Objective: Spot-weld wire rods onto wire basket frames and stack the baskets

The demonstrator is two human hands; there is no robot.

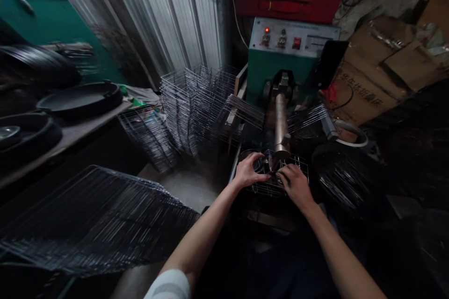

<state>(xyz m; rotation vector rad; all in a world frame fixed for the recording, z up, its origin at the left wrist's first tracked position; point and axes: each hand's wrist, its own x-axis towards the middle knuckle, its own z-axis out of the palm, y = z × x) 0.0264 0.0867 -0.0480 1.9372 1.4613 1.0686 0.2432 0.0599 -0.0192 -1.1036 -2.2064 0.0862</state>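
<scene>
A welded wire grid [298, 161] lies under the metal rod head [281, 147] of a green machine with a control panel. My left hand [248, 170] is at the grid's left side, its thumb and forefinger spread apart in a C shape around the pointed tip below the rod. The thumb tip comes close to my right fingertips. My right hand [295, 183] is over the right part of the grid, its fingers bent and pressed together near a small dark spot by the tip. What those fingers pinch is too small and dim to make out.
Stacks of wire racks [178, 107] stand left of the machine [256, 74]. A large pile of wire grids [98, 219] lies nearer, at lower left. Round black pans [80, 98] rest on a left bench. Cardboard boxes [372, 79] and a coil-like dark bundle [343, 180] are at right.
</scene>
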